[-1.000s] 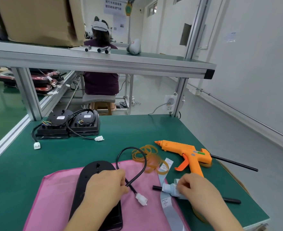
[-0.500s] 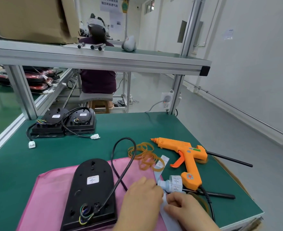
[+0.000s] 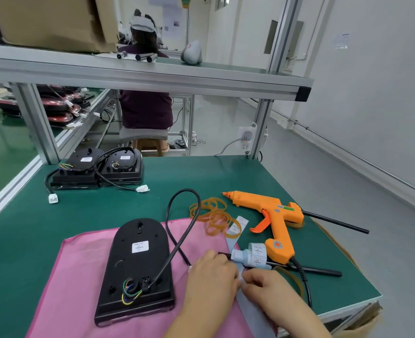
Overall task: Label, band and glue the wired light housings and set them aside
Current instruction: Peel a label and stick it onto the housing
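Observation:
A black light housing [image 3: 138,269] lies back-up on a pink cloth [image 3: 74,284], a white label stuck on its middle. Its black cable [image 3: 189,215] loops away and back toward my hands. My left hand [image 3: 211,279] and right hand [image 3: 265,286] meet over a pale blue label strip [image 3: 252,311] to the right of the housing, fingertips pinching at the strip. The cable's plug is hidden under my left hand. Tan rubber bands [image 3: 213,215] lie behind the cloth. An orange glue gun [image 3: 272,215] rests to the right.
Two more black housings [image 3: 99,169] with cables and white plugs sit at the table's back left. Black glue sticks [image 3: 333,223] lie by the gun, whose cord runs off the front edge. A shelf [image 3: 152,76] spans overhead. A person sits at the far bench.
My left hand let go of the housing and cable and moved right to join the right hand at the label strip. The housing's back with its label came into view.

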